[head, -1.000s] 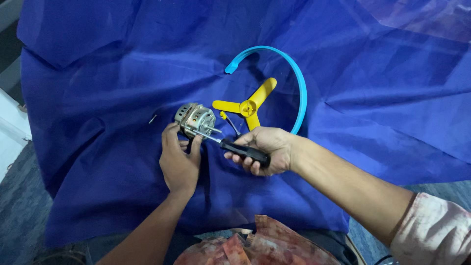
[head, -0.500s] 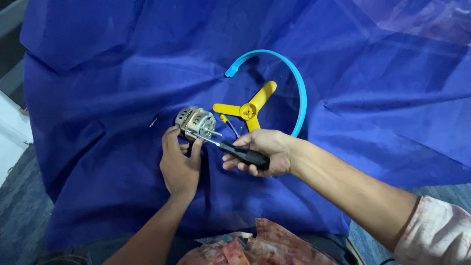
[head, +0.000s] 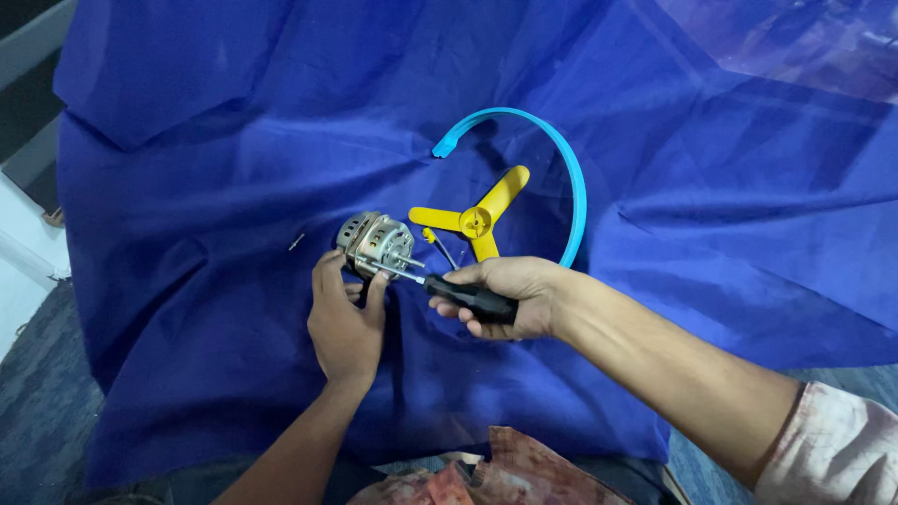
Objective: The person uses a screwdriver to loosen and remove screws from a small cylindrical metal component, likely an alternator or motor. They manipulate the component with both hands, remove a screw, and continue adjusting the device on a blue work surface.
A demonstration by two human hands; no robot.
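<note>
Steadying motor (head: 372,241) with left hand (head: 346,323) (fingers curled), right hand (head: 510,295) gripping screwdriver (head: 449,288)

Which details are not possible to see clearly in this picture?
Head view:
- Screwdriver tip: too small where it meets the motor.
- Motor's near side: covered by the left hand.
- Screwdriver handle: mostly wrapped by the right hand.
- Small dark piece on the blue cloth: too small to identify.
</note>
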